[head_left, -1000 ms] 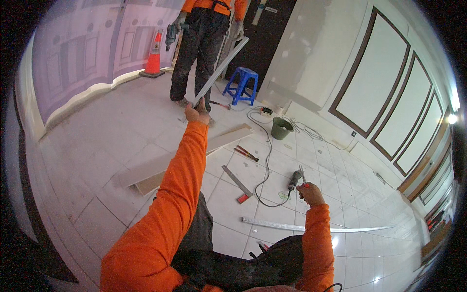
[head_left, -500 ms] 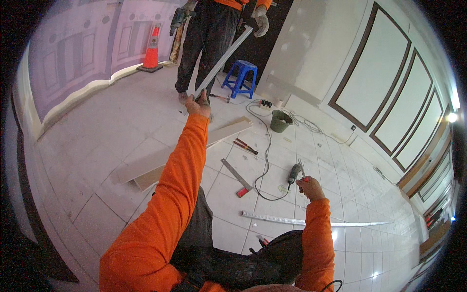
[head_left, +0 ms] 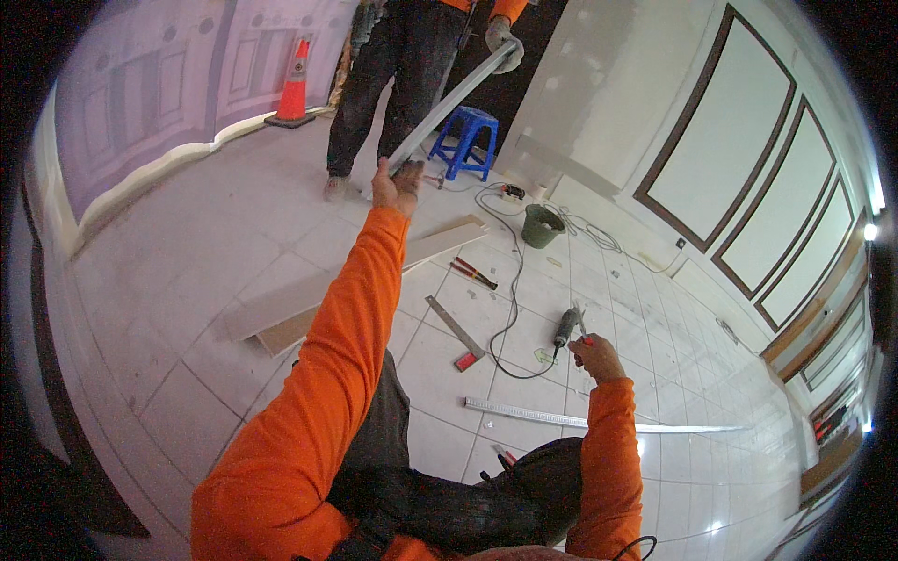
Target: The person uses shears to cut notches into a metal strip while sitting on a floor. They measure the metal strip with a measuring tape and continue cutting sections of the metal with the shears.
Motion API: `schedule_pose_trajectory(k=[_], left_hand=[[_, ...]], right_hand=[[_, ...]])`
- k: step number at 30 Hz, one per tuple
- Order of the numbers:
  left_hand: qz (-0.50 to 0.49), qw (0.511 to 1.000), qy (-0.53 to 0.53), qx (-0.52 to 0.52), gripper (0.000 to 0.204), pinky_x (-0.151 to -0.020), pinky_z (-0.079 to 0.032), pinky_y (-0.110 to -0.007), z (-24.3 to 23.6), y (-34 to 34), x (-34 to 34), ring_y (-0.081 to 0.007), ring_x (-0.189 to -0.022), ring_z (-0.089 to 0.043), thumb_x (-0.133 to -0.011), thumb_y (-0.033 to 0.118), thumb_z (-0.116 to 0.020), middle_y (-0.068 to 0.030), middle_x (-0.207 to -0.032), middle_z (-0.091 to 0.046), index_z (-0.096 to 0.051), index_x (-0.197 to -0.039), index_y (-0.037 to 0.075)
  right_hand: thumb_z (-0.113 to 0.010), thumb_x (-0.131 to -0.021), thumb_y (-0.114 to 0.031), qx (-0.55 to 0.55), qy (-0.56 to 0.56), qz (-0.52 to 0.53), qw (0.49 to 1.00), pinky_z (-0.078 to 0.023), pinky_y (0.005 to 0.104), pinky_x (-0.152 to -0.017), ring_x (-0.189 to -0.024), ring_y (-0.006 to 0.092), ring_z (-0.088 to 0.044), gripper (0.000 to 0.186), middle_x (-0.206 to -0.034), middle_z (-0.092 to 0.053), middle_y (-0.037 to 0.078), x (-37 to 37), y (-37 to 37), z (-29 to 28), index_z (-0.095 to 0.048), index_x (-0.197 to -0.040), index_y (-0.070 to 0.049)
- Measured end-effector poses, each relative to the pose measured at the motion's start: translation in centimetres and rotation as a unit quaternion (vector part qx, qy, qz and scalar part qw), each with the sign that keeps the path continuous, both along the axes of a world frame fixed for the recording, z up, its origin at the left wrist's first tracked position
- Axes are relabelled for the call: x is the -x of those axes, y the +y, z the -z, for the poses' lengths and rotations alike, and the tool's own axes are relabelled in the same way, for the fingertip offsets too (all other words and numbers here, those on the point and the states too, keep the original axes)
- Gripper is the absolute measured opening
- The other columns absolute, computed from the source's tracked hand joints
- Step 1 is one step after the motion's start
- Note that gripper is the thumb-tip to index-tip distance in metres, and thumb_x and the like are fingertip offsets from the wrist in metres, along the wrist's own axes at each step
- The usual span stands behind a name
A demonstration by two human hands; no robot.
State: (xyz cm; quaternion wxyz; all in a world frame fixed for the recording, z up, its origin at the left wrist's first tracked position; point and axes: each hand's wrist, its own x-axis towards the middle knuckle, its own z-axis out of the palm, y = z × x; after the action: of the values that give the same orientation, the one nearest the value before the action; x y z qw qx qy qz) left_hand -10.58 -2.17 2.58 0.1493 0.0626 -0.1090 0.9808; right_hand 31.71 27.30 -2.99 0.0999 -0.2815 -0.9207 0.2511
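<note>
My left hand [head_left: 398, 189] reaches forward with thumb and fingers around the near end of a long grey metal channel [head_left: 449, 103], which slants up and away. At its far end a co-worker's gloved hand [head_left: 505, 45] grips it. My right hand [head_left: 599, 359] is closed on red-handled snips [head_left: 582, 325], their metal blades pointing forward. Just beyond lies a dark angle grinder [head_left: 566, 327] with its cord on the tiles. A try square [head_left: 454, 329] with a red stock rests between my arms.
Pale boards [head_left: 281, 327] lie beneath my left arm. Red-handled pliers [head_left: 475, 272], a green bucket [head_left: 543, 227] and a perforated metal strip [head_left: 524, 413] are on the floor. Farther off stand a blue stool [head_left: 465, 143] and an orange cone [head_left: 295, 93].
The co-worker's gloved hand has taken hold of the channel's far end, previously just short of it. My left hand and the channel have shifted slightly right. My right hand stays put.
</note>
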Motion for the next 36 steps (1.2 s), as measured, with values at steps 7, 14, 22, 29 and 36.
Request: schedule_pose_trajectory(k=[7,14,22,29,36], left_hand=[[0.088,0.950,0.147,0.261,0.033,-0.082,-0.055,-0.046,1.4,2.2,-2.2,-0.0304,-0.095,-0.064,-0.094,0.029,-0.055,-0.0150,-0.109,-0.062,-0.051,-0.116,0.005],[0.077,0.697,0.174,0.691,0.016,-0.055,-0.054,-0.040,11.7,2.2,2.0,-0.0265,-0.071,-0.065,-0.082,0.019,-0.063,-0.0119,-0.087,-0.066,-0.066,-0.093,0.007],[0.102,0.590,0.217,0.771,0.020,-0.052,-0.053,-0.040,12.3,2.9,0.9,-0.0252,-0.064,-0.062,-0.078,0.015,-0.061,-0.0114,-0.085,-0.064,-0.063,-0.092,0.001],[0.128,0.463,0.397,0.782,0.019,-0.057,-0.054,-0.038,10.8,2.3,1.8,-0.0188,-0.068,-0.061,-0.083,0.024,-0.061,-0.0039,-0.084,-0.061,-0.062,-0.096,0.010],[0.173,0.368,0.411,0.816,0.024,-0.057,-0.053,-0.037,9.6,1.8,-1.6,-0.0187,-0.070,-0.060,-0.082,0.024,-0.062,-0.0034,-0.087,-0.061,-0.062,-0.101,0.010]], right_hand=[[-0.065,-0.082,-0.030,-0.041,0.047,-0.091,0.994,-0.042,0.0304,-0.051,-0.055,0.0145,-0.052,0.027,-0.063,-0.058,0.003,0.8,1.0,1.8,-0.060,-0.077,-0.004],[-0.065,-0.083,-0.028,-0.042,-0.015,-0.149,0.988,-0.045,0.0328,-0.055,-0.056,0.0153,-0.054,0.025,-0.065,-0.058,0.003,4.6,4.4,4.3,-0.060,-0.076,-0.004],[-0.070,-0.081,-0.036,0.163,-0.279,0.015,0.946,-0.047,0.0349,-0.052,-0.058,0.0191,-0.059,0.036,-0.069,-0.061,0.008,0.5,3.3,8.1,-0.061,-0.081,-0.002],[-0.073,-0.078,-0.039,0.249,-0.220,0.011,0.943,-0.039,0.0335,-0.050,-0.054,0.0155,-0.052,0.035,-0.067,-0.059,0.006,0.7,2.2,5.0,-0.058,-0.080,-0.006],[-0.075,-0.079,-0.031,0.248,-0.248,0.019,0.936,-0.038,0.0332,-0.048,-0.053,0.0158,-0.049,0.031,-0.063,-0.055,0.006,0.6,2.3,6.5,-0.057,-0.077,-0.005]])
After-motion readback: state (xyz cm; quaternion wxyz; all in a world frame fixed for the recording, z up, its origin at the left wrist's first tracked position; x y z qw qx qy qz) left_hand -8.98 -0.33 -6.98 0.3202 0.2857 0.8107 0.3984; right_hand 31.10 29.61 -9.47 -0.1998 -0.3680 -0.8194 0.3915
